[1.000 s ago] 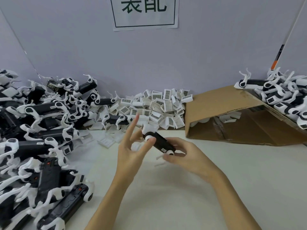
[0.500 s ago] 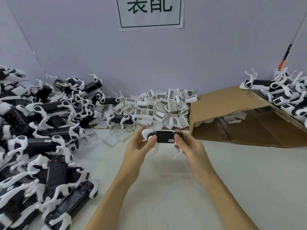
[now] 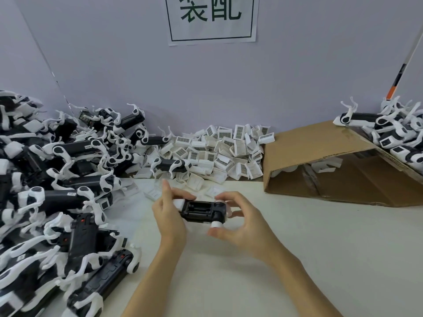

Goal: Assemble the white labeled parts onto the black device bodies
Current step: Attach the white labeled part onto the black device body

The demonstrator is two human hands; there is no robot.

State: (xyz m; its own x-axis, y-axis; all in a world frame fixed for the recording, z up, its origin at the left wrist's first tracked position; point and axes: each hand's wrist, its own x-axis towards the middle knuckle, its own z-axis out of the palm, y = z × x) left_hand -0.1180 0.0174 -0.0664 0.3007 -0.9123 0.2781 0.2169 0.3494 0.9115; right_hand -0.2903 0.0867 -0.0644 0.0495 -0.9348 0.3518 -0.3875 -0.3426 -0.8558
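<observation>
While both hands hold one black device body (image 3: 201, 211) up just above the counter (image 3: 297, 259), its open recessed bay faces the camera, so the step in hand looks like readying a body to take its white part. The left hand (image 3: 168, 216) cups the body's left end, with fingers curled behind it and one finger raised; the right hand (image 3: 238, 221) pinches the right end near a round white knob (image 3: 216, 225), thumb below and fingers arched over the top. No white labeled part is in either hand — the supply lies in the heap of white labeled parts (image 3: 219, 152) at the far edge against the wall, just beyond the hands. My judgement is that the next move calls for freeing one hand, most likely the right, to reach to that heap, pick a single part, and turn it so it lines up with the bay before pressing it in. On the left is a pile of black-and-white bodies (image 3: 57, 191), and to the right a cardboard box (image 3: 320, 156) on its side with more bodies (image 3: 393, 136) piled on it. A wall sign (image 3: 211, 17) reads "装配"; the barcode labels are too small to read.
</observation>
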